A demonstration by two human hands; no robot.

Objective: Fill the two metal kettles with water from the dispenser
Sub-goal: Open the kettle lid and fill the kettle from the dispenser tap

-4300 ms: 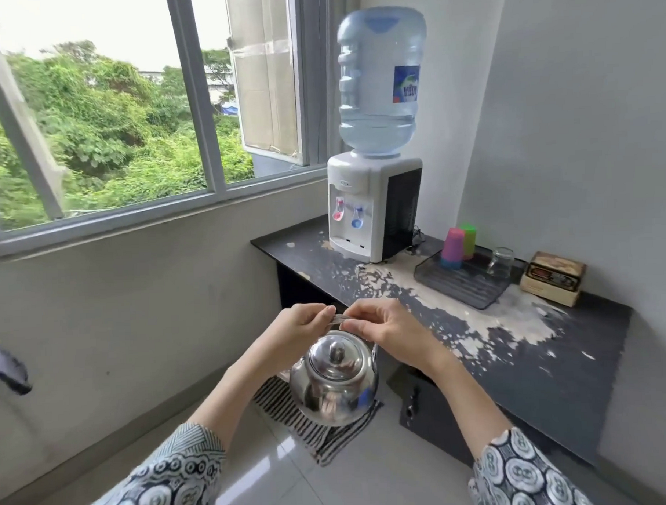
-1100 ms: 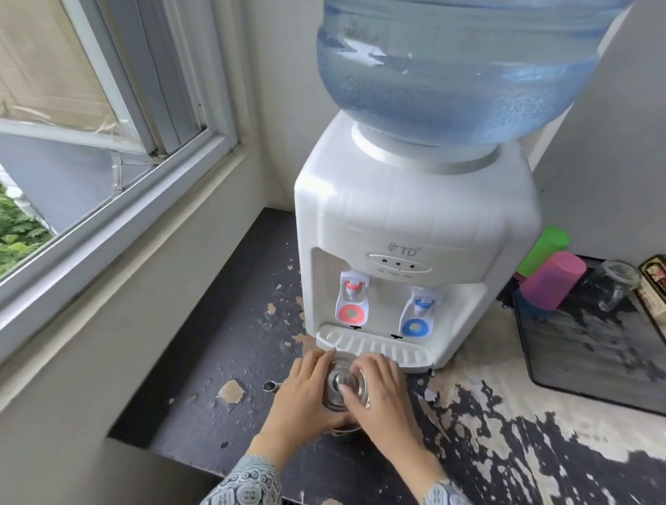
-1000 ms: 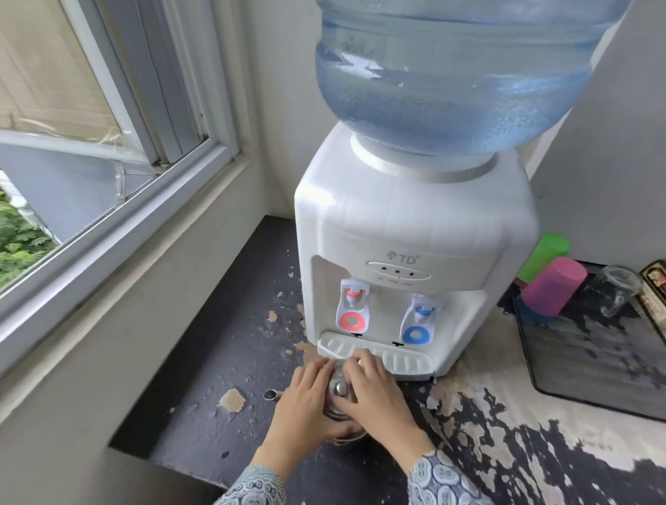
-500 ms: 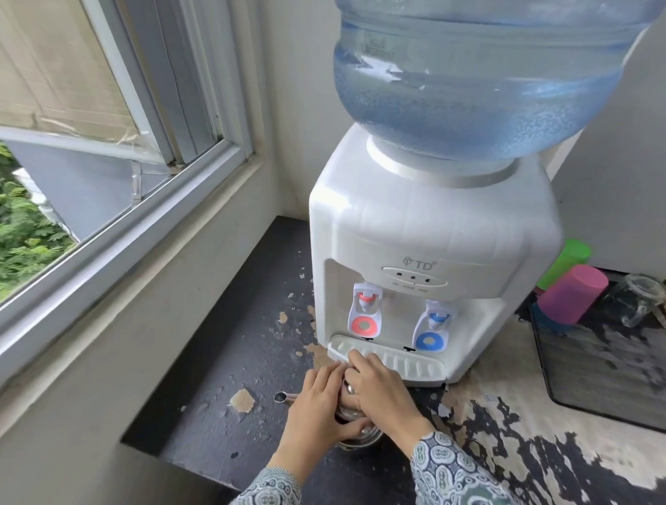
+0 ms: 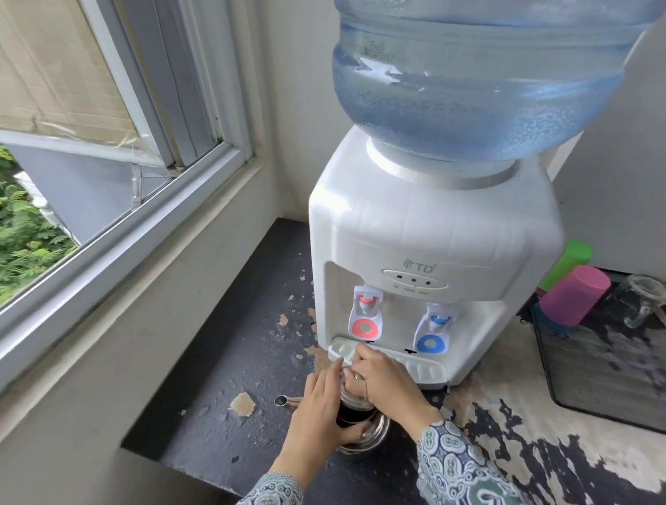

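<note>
One shiny metal kettle (image 5: 373, 430) stands on the worn black counter (image 5: 222, 375), just in front of the white water dispenser (image 5: 430, 240). Its spout (image 5: 283, 400) points left. My left hand (image 5: 318, 410) grips the kettle's body from the left. My right hand (image 5: 387, 388) pinches the lid's knob, and the lid is raised so the dark opening shows beneath it. The red tap (image 5: 366, 316) and blue tap (image 5: 432, 332) sit above the drip tray (image 5: 424, 367), behind my hands. A second kettle is not in view.
A black mesh tray (image 5: 615, 377) to the dispenser's right holds a pink cup (image 5: 573, 295), a green cup (image 5: 564, 259) and a glass mug (image 5: 639, 300). The big blue water bottle (image 5: 480, 66) overhangs the dispenser. The counter's edge (image 5: 149, 449) drops off at the left.
The kettle, carried earlier in both hands, now stands on the counter before the dispenser. My right hand has shifted onto the lid knob and lifted the lid, exposing the opening.
</note>
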